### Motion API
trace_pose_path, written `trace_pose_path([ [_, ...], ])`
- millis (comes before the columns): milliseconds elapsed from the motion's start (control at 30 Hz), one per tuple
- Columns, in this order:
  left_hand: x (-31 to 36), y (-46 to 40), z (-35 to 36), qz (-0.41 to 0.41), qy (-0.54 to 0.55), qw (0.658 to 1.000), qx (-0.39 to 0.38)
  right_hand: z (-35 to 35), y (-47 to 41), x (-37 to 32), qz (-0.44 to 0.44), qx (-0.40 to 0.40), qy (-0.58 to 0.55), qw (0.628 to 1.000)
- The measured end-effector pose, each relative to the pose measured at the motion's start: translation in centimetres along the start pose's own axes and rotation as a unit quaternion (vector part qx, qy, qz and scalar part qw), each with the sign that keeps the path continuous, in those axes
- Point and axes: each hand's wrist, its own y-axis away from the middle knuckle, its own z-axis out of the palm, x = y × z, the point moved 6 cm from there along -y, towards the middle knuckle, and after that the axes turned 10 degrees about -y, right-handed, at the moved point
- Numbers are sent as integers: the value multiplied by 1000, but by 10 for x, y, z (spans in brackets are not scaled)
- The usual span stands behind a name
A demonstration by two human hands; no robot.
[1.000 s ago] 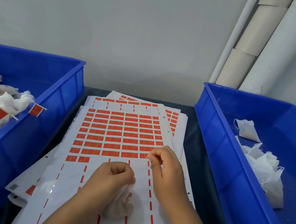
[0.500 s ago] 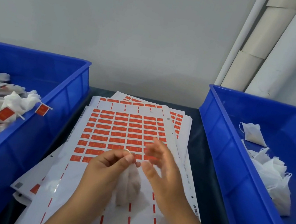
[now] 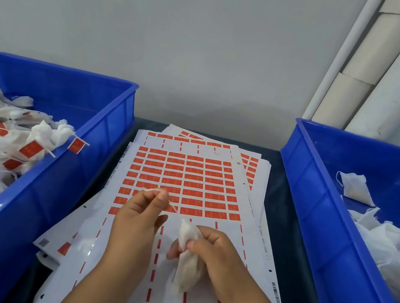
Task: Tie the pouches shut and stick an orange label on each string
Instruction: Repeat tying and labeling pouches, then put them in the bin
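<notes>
Over the lower part of the label sheet, my right hand (image 3: 214, 253) grips a white pouch (image 3: 187, 267) by its neck. Its thin string (image 3: 173, 207) runs taut up and left to my left hand (image 3: 142, 218), which pinches the string's end between thumb and fingers. The top sheet of orange labels (image 3: 188, 183) lies flat between the two bins, with several rows of labels left on it and bare backing nearer me.
A blue bin (image 3: 109, 121) on the left holds several tied pouches with orange labels (image 3: 30, 149). A blue bin (image 3: 318, 191) on the right holds several loose white pouches (image 3: 375, 242). More label sheets are stacked beneath. White pipes (image 3: 380, 62) stand at the back right.
The pouch passed from my left hand to my right hand. My left hand now pinches the string and has drawn it out up and left.
</notes>
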Motion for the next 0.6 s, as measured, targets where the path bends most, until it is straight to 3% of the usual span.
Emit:
trace_pose_path([
  [133, -6, -7, -6, -61, 44, 997, 30, -3, 2, -3, 1, -34, -66, 997],
  [300, -2, -5, -9, -43, 44, 996, 58, 5, 6, 6, 78, -91, 69, 990],
  [367, -1, -4, -10, -34, 42, 996, 69, 5, 6, 7, 87, -98, 61, 990],
  [500, -4, -7, -7, -47, 42, 996, 55, -6, 3, 3, 43, -69, -104, 991],
  [600, -8, -7, -2, -56, 20, 998, 30, -18, -2, -1, -26, -22, -276, 961],
])
